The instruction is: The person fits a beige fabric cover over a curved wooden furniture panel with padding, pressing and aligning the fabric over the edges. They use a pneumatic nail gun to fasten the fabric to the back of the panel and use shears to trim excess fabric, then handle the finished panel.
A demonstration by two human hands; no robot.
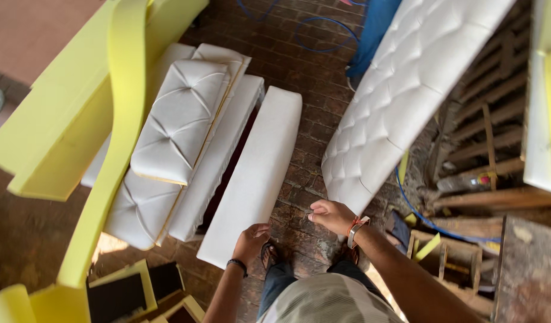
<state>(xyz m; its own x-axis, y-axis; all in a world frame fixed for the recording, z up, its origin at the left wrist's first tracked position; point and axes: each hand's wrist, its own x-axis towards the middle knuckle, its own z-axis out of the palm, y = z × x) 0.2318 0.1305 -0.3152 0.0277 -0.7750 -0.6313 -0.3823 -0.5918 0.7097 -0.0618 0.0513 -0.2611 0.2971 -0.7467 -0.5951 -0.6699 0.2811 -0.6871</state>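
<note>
Gripping the near end of the plain white panel (254, 173) at lower centre, the left hand (250, 240) needs a firmer hold; the right hand (332, 215) pinches something too small to identify.

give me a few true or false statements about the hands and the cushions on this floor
1. The left hand touches the near end of the long plain white panel. True.
2. The right hand grips a hammer. False: no tool shows; its fingers are pinched beside the big tufted white piece.
3. The floor is brick. True.
4. The foam sheets are pink. False: they are yellow.
5. A small tufted cushion lies on top of other white pieces. True.
</note>
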